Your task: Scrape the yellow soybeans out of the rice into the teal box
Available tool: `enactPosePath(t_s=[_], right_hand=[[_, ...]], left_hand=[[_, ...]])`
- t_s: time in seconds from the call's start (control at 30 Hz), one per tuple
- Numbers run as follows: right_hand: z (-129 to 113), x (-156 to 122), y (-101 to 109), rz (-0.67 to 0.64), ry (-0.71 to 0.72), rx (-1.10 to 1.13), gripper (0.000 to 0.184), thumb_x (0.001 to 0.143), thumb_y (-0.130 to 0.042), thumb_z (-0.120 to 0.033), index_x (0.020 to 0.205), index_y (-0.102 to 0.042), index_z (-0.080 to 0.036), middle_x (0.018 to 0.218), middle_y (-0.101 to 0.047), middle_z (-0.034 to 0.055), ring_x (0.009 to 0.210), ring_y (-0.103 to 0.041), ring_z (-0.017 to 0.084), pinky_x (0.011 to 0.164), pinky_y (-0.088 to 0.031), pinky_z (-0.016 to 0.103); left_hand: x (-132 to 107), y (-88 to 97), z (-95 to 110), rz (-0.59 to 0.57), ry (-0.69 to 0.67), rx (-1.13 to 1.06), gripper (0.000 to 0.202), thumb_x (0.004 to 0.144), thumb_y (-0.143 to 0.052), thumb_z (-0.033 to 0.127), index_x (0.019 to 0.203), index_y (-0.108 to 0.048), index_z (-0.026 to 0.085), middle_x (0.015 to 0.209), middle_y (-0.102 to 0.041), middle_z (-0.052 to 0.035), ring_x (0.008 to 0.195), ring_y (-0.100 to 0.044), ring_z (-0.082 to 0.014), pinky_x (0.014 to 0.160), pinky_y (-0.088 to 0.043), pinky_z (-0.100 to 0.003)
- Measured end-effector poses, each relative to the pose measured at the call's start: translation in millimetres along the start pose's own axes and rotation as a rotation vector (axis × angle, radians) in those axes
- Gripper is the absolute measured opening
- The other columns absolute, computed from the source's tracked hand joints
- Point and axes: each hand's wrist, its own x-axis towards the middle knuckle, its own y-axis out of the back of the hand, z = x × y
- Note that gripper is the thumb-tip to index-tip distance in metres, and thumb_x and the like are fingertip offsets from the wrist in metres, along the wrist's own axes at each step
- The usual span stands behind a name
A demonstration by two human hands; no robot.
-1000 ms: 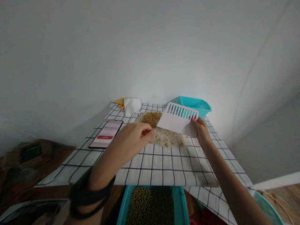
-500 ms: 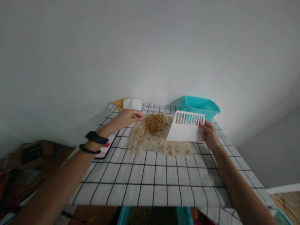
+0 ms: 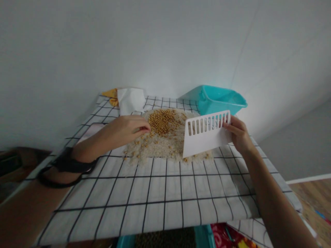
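Observation:
A spread of white rice [image 3: 165, 148] mixed with yellow beans lies on the checked tablecloth [image 3: 160, 193]. A heap of yellow beans [image 3: 162, 121] sits at its far side. My left hand [image 3: 124, 128] rests at the left edge of the grains, fingers curled in a pinch; what they hold is too small to make out. My right hand [image 3: 239, 134] grips the right end of a white slotted plastic scraper [image 3: 204, 136], which stands tilted on its lower edge over the right side of the rice.
A teal plastic bin [image 3: 219, 100] stands at the table's far right by the wall. A white folded paper [image 3: 130, 100] and a yellow scrap [image 3: 111, 93] lie at the far left. A teal container of beans [image 3: 165, 239] shows below the front edge.
My left hand drew back from the far left of the pile to its near left edge. The scraper tilted more upright over the rice. The camera moved closer.

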Motion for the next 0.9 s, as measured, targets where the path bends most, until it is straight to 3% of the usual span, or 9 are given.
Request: enactPosePath(t_s=[0.13,0.3,0.43,0.7,0.9], right_hand=[[-2.2,0.1,-1.4,-0.021,0.008,0.016,0.016,0.076,-0.072,-0.035,0.088,-0.074,-0.024,0.083,-0.069,0.0009,0.078,-0.058,0.021,0.073,-0.045,0.033],[-2.3,1.6,3.3,0.036,0.029,0.002,0.013,0.074,-0.073,-0.035,0.084,-0.072,-0.026,0.082,-0.069,-0.0005,0.085,-0.06,0.022,0.078,-0.047,0.034],[-1.7,-0.1,3.4,-0.044,-0.031,0.024,0.019,0.07,-0.078,-0.037,0.083,-0.071,-0.026,0.083,-0.069,0.0005,0.089,-0.062,0.025,0.077,-0.049,0.036],[-5.6,-2.0,-1.4,-0.026,-0.015,0.045,0.015,0.073,-0.074,-0.035,0.083,-0.072,-0.025,0.082,-0.069,0.0001,0.088,-0.064,0.024,0.076,-0.051,0.036],[-8.4,-4.4,-2.0,-0.081,-0.063,0.059,0.014,0.074,-0.073,-0.035,0.084,-0.072,-0.026,0.081,-0.069,0.0005,0.093,-0.065,0.025,0.078,-0.052,0.039]], left_hand=[[-3.5,-2.9,-0.1,0.033,-0.166,0.207,0.038,0.099,-0.036,0.032,0.095,-0.071,0.016,0.092,-0.072,-0.0073,0.086,-0.064,-0.0197,0.081,-0.045,-0.031],[-6.8,-2.6,3.2,0.094,-0.224,0.25,0.036,0.1,-0.039,0.031,0.095,-0.07,0.015,0.091,-0.071,-0.0062,0.085,-0.062,-0.0177,0.081,-0.045,-0.03],[-7.2,-5.6,1.8,0.164,-0.276,0.263,0.035,0.099,-0.041,0.03,0.092,-0.07,0.013,0.088,-0.071,-0.0063,0.081,-0.062,-0.0172,0.076,-0.045,-0.03],[-6.3,-6.3,6.0,0.198,-0.338,0.257,0.038,0.1,-0.039,0.03,0.093,-0.071,0.012,0.085,-0.071,-0.0057,0.077,-0.062,-0.0159,0.072,-0.044,-0.028],[-7.9,-4.3,8.1,0.172,-0.286,0.244,0.039,0.1,-0.039,0.033,0.095,-0.072,0.012,0.088,-0.071,-0.0063,0.079,-0.062,-0.0165,0.073,-0.043,-0.029]])
